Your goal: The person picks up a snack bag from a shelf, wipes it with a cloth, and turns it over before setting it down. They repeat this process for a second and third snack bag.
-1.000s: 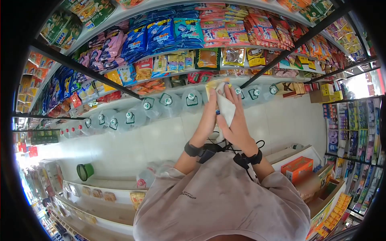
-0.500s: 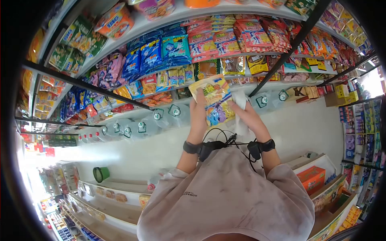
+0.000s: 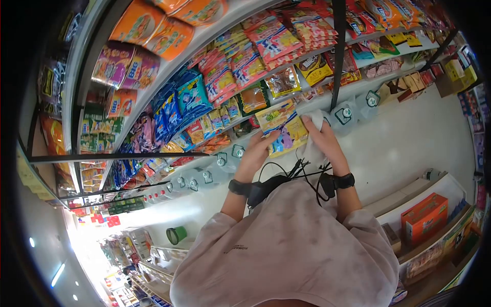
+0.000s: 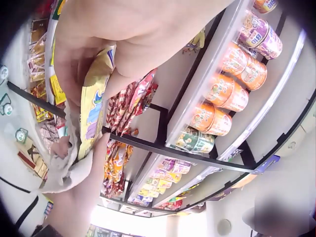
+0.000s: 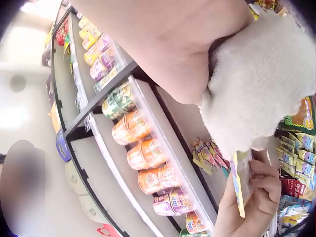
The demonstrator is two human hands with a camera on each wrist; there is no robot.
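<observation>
A yellow snack packet (image 3: 286,134) with purple and green print is held up in front of the chest. My left hand (image 3: 255,152) grips its left side, thumb on the front and fingers behind it, as the left wrist view shows of the packet (image 4: 93,106) edge-on. In my right hand (image 3: 326,143) is a white cloth (image 3: 311,149), bunched under the fingers at the packet's right side. The right wrist view shows the fuzzy cloth (image 5: 256,84) covering much of that hand, with the packet (image 5: 238,190) beside it.
Ahead, a shelf holds snack bags (image 3: 273,41) and instant noodle cups (image 3: 148,28), with a black upright post (image 3: 337,61). Large water bottles (image 3: 345,113) line the floor below. Behind to the right is an orange box (image 3: 423,215); a green bin (image 3: 176,235) stands at left.
My hands, first pressed together around the cloth and packet, have parted, and the packet's printed face has turned into view. The head view has swung, tilting the shelves.
</observation>
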